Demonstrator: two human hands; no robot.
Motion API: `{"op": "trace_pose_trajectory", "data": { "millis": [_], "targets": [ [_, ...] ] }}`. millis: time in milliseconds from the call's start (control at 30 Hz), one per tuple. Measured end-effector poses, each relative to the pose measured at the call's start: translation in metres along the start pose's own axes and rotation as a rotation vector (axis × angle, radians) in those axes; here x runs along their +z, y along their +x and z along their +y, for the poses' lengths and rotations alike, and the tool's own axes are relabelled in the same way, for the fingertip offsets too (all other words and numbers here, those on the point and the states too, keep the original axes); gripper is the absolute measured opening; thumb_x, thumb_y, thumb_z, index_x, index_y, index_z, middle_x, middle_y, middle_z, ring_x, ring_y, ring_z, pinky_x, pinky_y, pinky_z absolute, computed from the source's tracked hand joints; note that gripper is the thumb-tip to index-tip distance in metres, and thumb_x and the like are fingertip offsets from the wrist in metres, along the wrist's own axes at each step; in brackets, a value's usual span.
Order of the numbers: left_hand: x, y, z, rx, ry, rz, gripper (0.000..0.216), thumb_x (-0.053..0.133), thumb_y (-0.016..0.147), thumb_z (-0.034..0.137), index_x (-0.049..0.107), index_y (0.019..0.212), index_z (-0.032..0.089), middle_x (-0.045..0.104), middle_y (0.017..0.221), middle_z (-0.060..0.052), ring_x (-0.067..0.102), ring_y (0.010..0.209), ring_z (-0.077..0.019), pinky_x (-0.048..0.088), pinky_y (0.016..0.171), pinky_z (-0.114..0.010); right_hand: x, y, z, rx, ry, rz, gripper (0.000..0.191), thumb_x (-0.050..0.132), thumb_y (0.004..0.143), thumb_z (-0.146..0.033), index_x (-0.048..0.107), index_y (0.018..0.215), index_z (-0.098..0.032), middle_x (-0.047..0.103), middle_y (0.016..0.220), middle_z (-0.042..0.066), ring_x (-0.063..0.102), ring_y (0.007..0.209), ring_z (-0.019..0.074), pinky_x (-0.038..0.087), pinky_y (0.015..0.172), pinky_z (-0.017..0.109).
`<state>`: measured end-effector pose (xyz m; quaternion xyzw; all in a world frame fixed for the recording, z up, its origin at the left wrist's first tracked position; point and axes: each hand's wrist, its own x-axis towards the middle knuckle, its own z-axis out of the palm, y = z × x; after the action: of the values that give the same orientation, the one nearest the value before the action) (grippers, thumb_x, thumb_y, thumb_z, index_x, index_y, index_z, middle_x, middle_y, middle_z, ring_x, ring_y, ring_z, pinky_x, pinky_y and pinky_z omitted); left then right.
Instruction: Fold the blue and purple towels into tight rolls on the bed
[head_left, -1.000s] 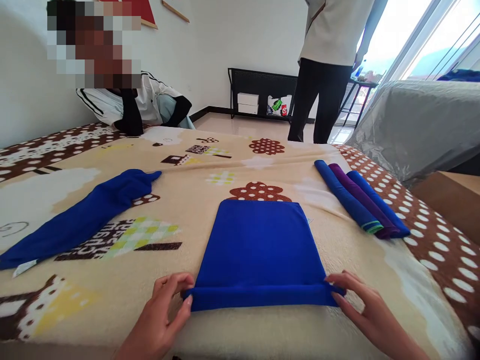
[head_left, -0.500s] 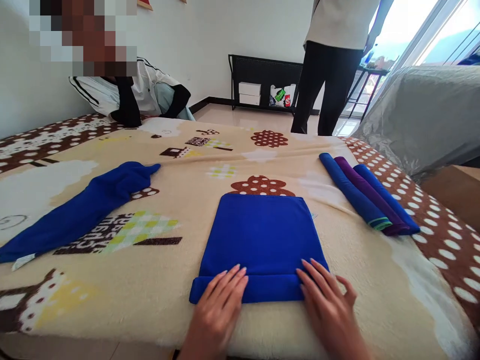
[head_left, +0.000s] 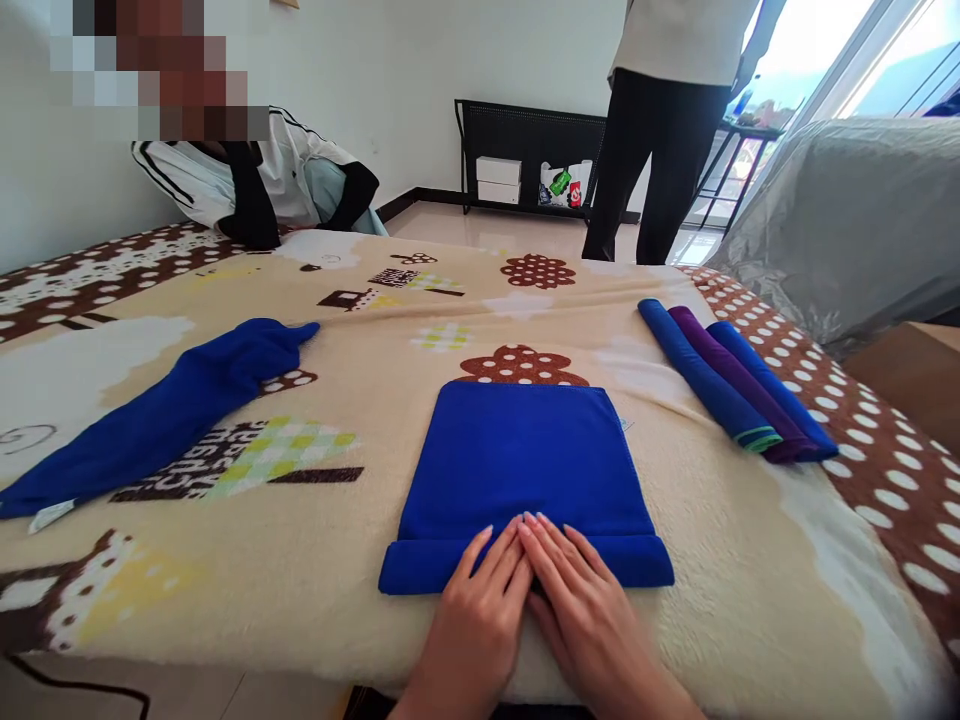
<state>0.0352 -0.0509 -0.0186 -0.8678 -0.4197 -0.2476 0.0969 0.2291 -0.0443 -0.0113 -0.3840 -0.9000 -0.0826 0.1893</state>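
A royal-blue towel (head_left: 525, 460) lies flat on the patterned blanket (head_left: 375, 400), its near edge turned into a thin roll. My left hand (head_left: 472, 620) and my right hand (head_left: 592, 625) rest side by side on the middle of that roll, fingers stretched flat and touching at the tips. Neither hand holds anything. Three rolled towels (head_left: 739, 385), two blue and one purple, lie together at the right. A loose, crumpled blue towel (head_left: 157, 415) lies at the left.
One person in a white jacket (head_left: 247, 185) leans at the far left edge of the bed. Another person in dark trousers (head_left: 652, 150) stands beyond the far edge. A covered grey sofa (head_left: 847, 220) is at the right, a black shelf (head_left: 525, 170) against the wall.
My hands left the roll's two ends and slid inward along it until they met at its middle. The rolled edge looks slightly thicker.
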Motion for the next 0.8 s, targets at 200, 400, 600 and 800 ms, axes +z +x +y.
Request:
{"op": "trace_pose_trajectory", "data": {
  "millis": [200, 400, 600, 800],
  "targets": [
    [-0.032, -0.048, -0.064, -0.013, 0.132, -0.113, 0.053, 0.053, 0.096, 0.026, 0.047, 0.147, 0.014, 0.057, 0.146, -0.011, 0.053, 0.136, -0.0217, 0.028, 0.117, -0.037, -0.007, -0.058, 0.055, 0.083, -0.049, -0.056, 0.062, 0.052, 0.099, -0.032, 0.034, 0.155, -0.014, 0.048, 0.152, 0.007, 0.045, 0.142, 0.0213, 0.039, 0.112, 0.040],
    [-0.052, -0.070, -0.076, -0.130, 0.084, -0.043, 0.046, 0.054, 0.094, 0.013, 0.058, 0.138, 0.026, 0.062, 0.141, -0.010, 0.059, 0.129, -0.0256, 0.029, 0.112, -0.042, -0.021, -0.089, 0.082, 0.070, -0.098, -0.036, 0.054, 0.056, 0.098, -0.027, 0.044, 0.150, -0.019, 0.052, 0.149, 0.010, 0.050, 0.137, 0.0229, 0.038, 0.106, 0.039],
    [-0.049, -0.058, -0.076, -0.109, -0.038, 0.046, 0.039, 0.051, 0.094, 0.002, 0.063, 0.125, 0.023, 0.074, 0.112, -0.006, 0.068, 0.108, -0.0193, 0.034, 0.101, -0.037, -0.017, -0.089, 0.086, 0.043, -0.098, 0.094, 0.043, 0.054, 0.095, -0.010, 0.055, 0.137, -0.020, 0.069, 0.126, 0.006, 0.063, 0.116, 0.0199, 0.036, 0.104, 0.040],
    [-0.049, -0.059, -0.102, -0.163, -0.123, 0.022, 0.031, 0.051, 0.093, 0.013, 0.056, 0.121, 0.025, 0.074, 0.103, -0.001, 0.068, 0.090, -0.0151, 0.040, 0.093, -0.032, -0.024, -0.081, 0.101, 0.126, 0.107, 0.070, 0.034, 0.051, 0.097, -0.016, 0.052, 0.131, -0.017, 0.069, 0.105, 0.004, 0.063, 0.099, 0.0159, 0.045, 0.092, 0.032]
  ]
}}
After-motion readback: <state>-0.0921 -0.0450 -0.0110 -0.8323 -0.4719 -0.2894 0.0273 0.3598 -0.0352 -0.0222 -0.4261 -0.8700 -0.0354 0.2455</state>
